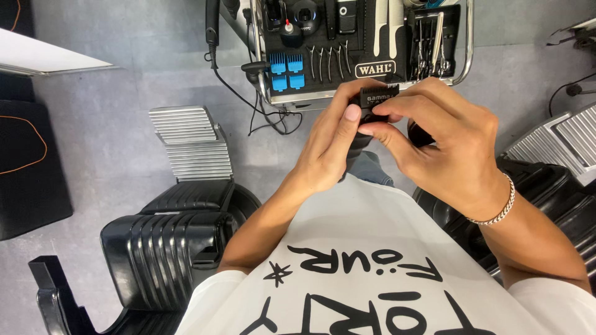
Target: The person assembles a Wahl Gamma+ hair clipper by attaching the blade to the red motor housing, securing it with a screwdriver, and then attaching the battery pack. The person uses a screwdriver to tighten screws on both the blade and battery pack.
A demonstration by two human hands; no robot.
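One black hair clipper (pixel 370 118) at upper centre of the frame, held between both hands. Left hand (pixel 326 149) wraps the body from the left, thumb laid along its side, fingers closed round it. Right hand (pixel 444 139) comes in from the right, fingers (pixel 403 107) pinched on the blade end of the clipper; one silver chain bracelet (pixel 500 208) on that wrist. White shirt with black lettering (pixel 366 279) fills the lower centre. Above the hands, one metal-framed tool trolley (pixel 366 46) with a black mat on top: four blue comb guards (pixel 287 71) in a two-by-two block at its left, four small metal clips (pixel 328 62) in a row beside them, two white combs (pixel 388 25), a cluster of scissors (pixel 431 40) at its right, number hard to tell. One black cable (pixel 242 93) trails from the trolley's left side down to the floor. Two black barber chairs: one (pixel 167 248) at lower left with a ribbed metal footrest (pixel 189 142) above it, one (pixel 546 186) at right with its own ribbed footrest (pixel 568 139). Floor (pixel 105 124) grey, smooth, concrete-like. White shelf edge (pixel 43 59) at upper left
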